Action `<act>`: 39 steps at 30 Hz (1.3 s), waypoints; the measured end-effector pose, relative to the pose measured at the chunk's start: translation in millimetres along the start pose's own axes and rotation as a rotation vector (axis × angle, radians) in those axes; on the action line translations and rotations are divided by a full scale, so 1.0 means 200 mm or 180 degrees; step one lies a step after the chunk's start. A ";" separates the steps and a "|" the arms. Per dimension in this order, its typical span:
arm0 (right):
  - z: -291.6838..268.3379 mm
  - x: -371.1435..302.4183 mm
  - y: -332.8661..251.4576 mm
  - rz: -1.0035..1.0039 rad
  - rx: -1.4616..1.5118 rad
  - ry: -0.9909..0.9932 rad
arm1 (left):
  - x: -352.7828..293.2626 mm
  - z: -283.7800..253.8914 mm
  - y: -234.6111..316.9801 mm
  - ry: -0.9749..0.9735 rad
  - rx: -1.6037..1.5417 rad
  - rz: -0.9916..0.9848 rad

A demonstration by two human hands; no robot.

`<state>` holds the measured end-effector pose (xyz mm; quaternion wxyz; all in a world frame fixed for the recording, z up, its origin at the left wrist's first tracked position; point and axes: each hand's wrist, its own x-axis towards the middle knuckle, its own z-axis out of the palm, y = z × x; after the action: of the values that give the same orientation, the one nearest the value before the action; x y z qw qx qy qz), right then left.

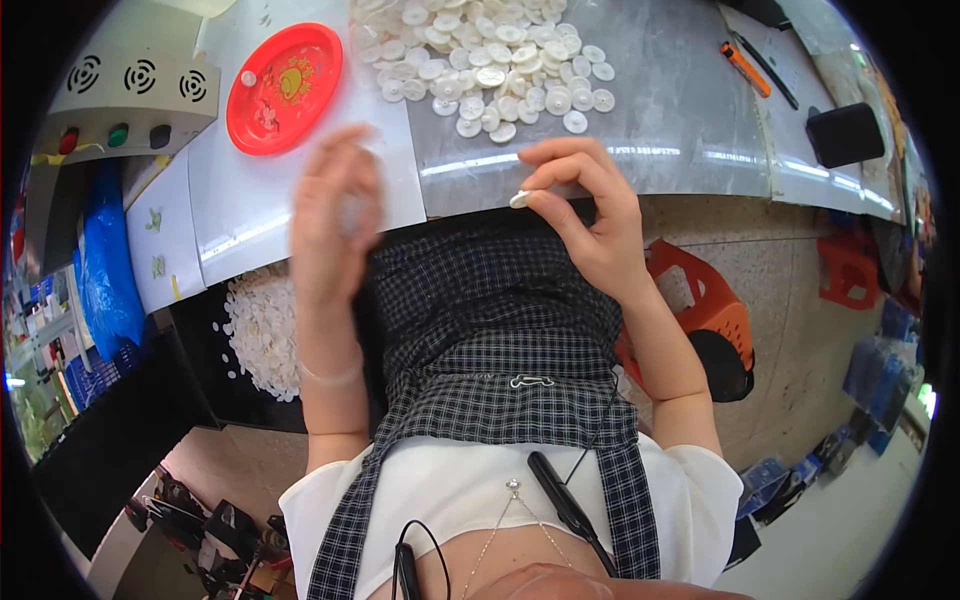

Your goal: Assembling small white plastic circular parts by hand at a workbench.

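My right hand (pixel 597 210) is at the front edge of the table, its thumb and a finger pinching a small white disc (pixel 520 199). My left hand (pixel 338 215) is smeared by motion near the table's edge, left of my lap. Something pale shows near its palm, but the blur hides what it is and how the fingers are set. Beyond my hands, a loose pile of white round discs (pixel 500 75) with small raised centres covers the grey tabletop. A red plate (pixel 325 100) with a yellow print lies to the left and bears one small white disc (pixel 248 78).
Below the table at left, a heap of white flat pieces (pixel 262 335) sits on a black surface. A grey machine (pixel 140 105) with coloured buttons stands at far left. An orange cutter (pixel 746 70), a dark pen (pixel 768 72) and a black phone-like slab (pixel 846 135) lie at right. An orange stool (pixel 700 285) stands below.
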<state>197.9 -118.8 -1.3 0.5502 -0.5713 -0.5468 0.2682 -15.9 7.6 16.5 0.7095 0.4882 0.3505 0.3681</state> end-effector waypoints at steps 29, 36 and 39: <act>-0.10 0.08 0.10 -0.0629 -0.2015 0.0245 | -0.21 0.24 -0.24 -0.1300 -0.2499 -0.1668; -0.02 0.01 -0.05 -0.0310 0.0190 -0.0304 | -0.23 0.27 -0.24 -0.1113 -0.1486 -0.1045; -0.01 0.03 -0.07 -0.0867 -0.0292 -0.0539 | -0.24 0.27 -0.25 -0.1122 -0.1449 -0.0929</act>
<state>197.4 -117.5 13.1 0.5067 -0.4918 -0.6753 0.2130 15.6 -69.2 -9.8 0.8955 0.3178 0.1972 0.2411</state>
